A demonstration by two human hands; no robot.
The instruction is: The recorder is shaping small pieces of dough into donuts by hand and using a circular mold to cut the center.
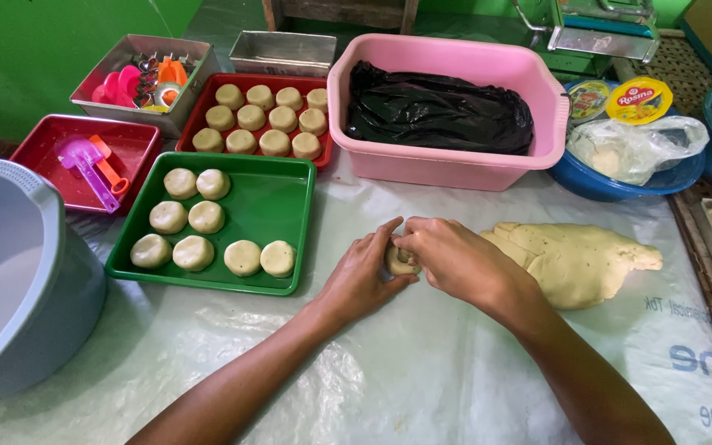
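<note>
My left hand (364,276) and my right hand (453,259) meet over a small round piece of pale dough (398,262), both pinching it just above the plastic-covered table (422,371). A big flat lump of the same dough (574,259) lies right of my right hand. Left of my hands a green tray (269,206) holds several flattened dough rounds (194,252). Behind it a red tray (208,111) is filled with several more rounds.
A pink tub (447,169) with a black bag stands at the back. A grey basin (18,280) sits at the left, with a red tray of plastic scoops (129,144) and a metal tin of cutters (117,58). Blue bowls (620,185) are at the right.
</note>
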